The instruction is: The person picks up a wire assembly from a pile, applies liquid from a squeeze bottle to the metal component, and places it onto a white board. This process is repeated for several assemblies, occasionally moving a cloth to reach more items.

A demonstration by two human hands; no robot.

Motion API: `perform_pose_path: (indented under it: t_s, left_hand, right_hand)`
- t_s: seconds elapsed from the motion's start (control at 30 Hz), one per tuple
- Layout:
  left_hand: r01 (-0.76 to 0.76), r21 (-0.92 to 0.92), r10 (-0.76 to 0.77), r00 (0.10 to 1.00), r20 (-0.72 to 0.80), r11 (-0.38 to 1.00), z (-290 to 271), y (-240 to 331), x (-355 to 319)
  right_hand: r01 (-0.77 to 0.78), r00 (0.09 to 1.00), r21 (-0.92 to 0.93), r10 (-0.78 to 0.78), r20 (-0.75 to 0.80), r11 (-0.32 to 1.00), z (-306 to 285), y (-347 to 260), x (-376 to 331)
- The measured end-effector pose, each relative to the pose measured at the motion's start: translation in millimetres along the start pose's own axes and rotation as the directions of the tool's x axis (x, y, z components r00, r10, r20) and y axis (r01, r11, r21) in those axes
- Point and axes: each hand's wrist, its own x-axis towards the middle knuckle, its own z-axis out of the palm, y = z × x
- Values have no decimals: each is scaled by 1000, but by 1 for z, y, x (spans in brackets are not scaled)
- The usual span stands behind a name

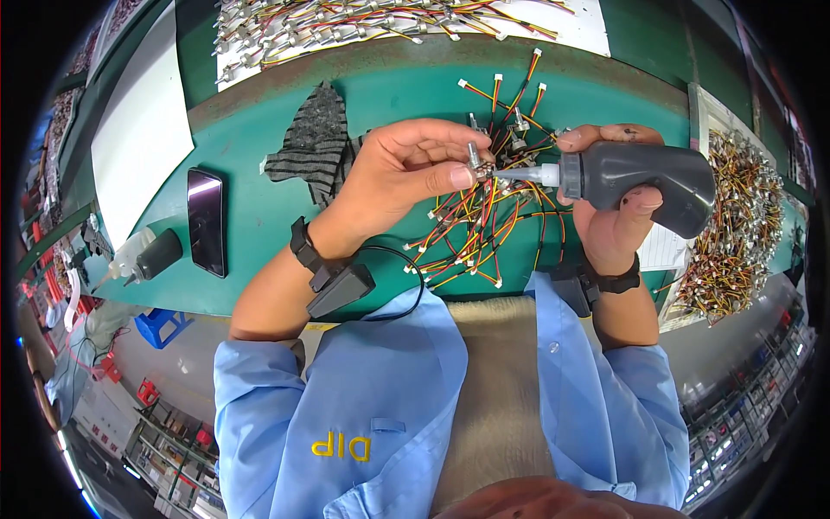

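Note:
My left hand [419,164] pinches a small potentiometer [475,157] by its body, its metal shaft pointing up and away from me. In my right hand [614,208] is a black squeeze bottle [666,180], lying on its side with its tapered nozzle [519,174] pointing left. The nozzle's tip meets, or nearly meets, the potentiometer at my left fingertips; contact is hard to make out. Beneath and beyond both hands spreads a pile of potentiometers with red, yellow and black wires [497,227] ending in white connectors.
A striped grey cloth [313,143] lies left of my left hand. Farther left are a black phone [207,222], a small dark bottle [159,255] and a white sheet [143,130]. More wired parts fill a tray [699,130] at right and cover a white board [588,26] at the back.

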Motion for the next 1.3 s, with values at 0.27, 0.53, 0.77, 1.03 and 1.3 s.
perform_pose_path:
  t_s: [0.27,0.53,0.77,1.03,1.3]
  left_hand:
    - [-20,-4,20,1000,17,1000,0,0,1]
    - [-8,34,8,1000,8,999,1,1,0]
    - [-21,39,21,1000,4,999,1,0,0]
    - [-8,41,8,1000,3,999,1,1,1]
    - [-6,24,6,1000,10,1000,-1,1,0]
  right_hand:
    - [18,1000,-7,-18,-11,1000,1,0,-1]
    - [33,999,-60,-32,18,998,0,0,1]
    - [-27,1000,-23,26,-7,999,1,-5,-2]
    - [105,994,140,-108,20,985,2,3,1]
    - [34,999,13,-34,-2,999,-1,-1,-2]
